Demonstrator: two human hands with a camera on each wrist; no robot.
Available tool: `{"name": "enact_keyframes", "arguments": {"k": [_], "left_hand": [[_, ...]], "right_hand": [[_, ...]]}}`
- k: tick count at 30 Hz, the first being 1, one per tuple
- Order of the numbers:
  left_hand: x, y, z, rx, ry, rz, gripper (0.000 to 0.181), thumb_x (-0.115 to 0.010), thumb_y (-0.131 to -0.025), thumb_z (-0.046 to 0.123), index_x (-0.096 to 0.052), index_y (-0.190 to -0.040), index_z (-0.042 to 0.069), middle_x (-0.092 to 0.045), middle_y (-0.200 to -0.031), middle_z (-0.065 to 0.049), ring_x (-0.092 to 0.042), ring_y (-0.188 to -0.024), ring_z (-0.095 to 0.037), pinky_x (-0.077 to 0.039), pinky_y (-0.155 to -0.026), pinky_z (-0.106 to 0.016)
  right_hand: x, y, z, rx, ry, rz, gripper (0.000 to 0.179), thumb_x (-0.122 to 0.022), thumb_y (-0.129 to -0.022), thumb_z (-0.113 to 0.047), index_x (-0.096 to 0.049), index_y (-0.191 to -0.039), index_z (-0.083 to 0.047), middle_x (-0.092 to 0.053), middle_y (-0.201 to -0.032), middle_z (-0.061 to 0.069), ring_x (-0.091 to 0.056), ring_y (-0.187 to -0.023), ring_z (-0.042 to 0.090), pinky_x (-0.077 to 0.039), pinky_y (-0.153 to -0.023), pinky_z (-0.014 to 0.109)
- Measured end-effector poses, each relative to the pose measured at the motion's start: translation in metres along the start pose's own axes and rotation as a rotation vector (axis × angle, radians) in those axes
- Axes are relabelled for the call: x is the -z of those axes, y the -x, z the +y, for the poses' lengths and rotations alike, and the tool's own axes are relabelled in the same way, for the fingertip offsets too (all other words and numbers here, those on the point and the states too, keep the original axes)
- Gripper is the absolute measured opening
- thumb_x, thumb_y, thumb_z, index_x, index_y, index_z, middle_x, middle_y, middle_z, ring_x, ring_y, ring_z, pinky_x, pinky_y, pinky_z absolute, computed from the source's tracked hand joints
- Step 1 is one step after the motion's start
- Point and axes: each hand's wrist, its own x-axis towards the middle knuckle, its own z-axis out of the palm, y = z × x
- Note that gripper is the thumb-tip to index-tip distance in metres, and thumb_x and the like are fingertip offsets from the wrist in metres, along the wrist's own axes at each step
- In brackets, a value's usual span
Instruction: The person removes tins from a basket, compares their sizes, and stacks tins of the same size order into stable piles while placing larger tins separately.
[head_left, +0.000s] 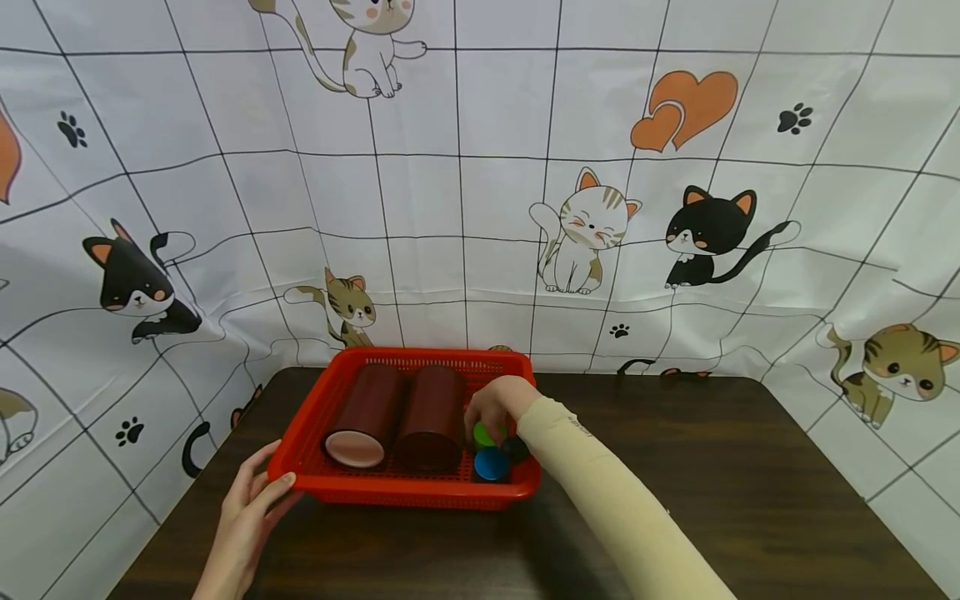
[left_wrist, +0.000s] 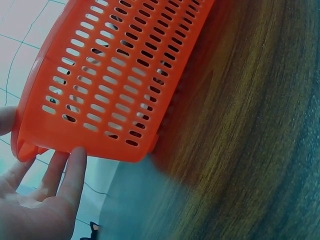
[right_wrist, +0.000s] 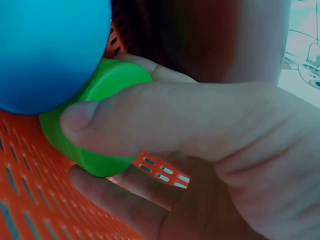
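A red plastic basket (head_left: 420,497) with slotted walls sits on the dark table. My left hand (head_left: 251,504) grips its front left corner, thumb over the rim (left_wrist: 27,120) and fingers below. Inside the basket's right side, my right hand (head_left: 498,404) pinches a green round piece (right_wrist: 107,90) between thumb and fingers. Close against it is a blue round-topped piece (head_left: 491,464); a small black thing (head_left: 516,448) shows beside them, its kind unclear. Two dark red-brown cylinders (head_left: 367,408) lie side by side in the basket's left and middle; the left one has a pale pinkish front end.
The dark wood-grain table (head_left: 675,483) extends to the right of the basket. Behind and at both sides hangs a white gridded sheet (head_left: 495,200) printed with cartoon cats; it meets the table's back edge close behind the basket.
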Motion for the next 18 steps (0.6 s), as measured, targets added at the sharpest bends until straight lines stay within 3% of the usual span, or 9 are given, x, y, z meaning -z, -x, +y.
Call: {"name": "enact_keyframes", "arguments": {"k": [9, 14, 18], "left_hand": [[0.0006, -0.001, -0.001, -0.012, 0.0, -0.004, 0.062, -0.061, -0.099, 0.027, -0.028, -0.152, 0.025, -0.06, -0.11, 0.022, -0.063, -0.098, 0.006, -0.058, -0.085, -0.018], [0.0002, -0.0005, -0.0009, -0.015, 0.0, -0.003, 0.062, -0.061, -0.099, 0.026, -0.028, -0.152, 0.025, -0.06, -0.109, 0.021, -0.063, -0.098, 0.006, -0.058, -0.085, -0.019], [0.0002, 0.0003, -0.0011, -0.01, -0.002, -0.001, 0.062, -0.061, -0.099, 0.027, -0.028, -0.152, 0.025, -0.06, -0.109, 0.022, -0.063, -0.097, 0.006, -0.058, -0.085, -0.019]], "right_hand": [[0.0036, -0.0001, 0.002, 0.062, 0.058, 0.029, 0.045, -0.073, -0.084, -0.006, -0.068, -0.122, -0.027, -0.047, -0.146, 0.001, -0.048, -0.106, 0.013, -0.055, -0.073, 0.023], [0.0048, 0.0009, 0.0039, 0.06, 0.008, 0.041, 0.041, -0.072, -0.084, -0.006, -0.068, -0.12, -0.025, -0.056, -0.119, -0.002, -0.05, -0.097, 0.012, -0.057, -0.077, 0.025], [0.0042, 0.0011, 0.0044, 0.039, -0.047, 0.064, 0.039, -0.071, -0.085, -0.004, -0.069, -0.119, -0.023, -0.055, -0.111, -0.001, -0.052, -0.095, 0.013, -0.059, -0.083, 0.029]]}}
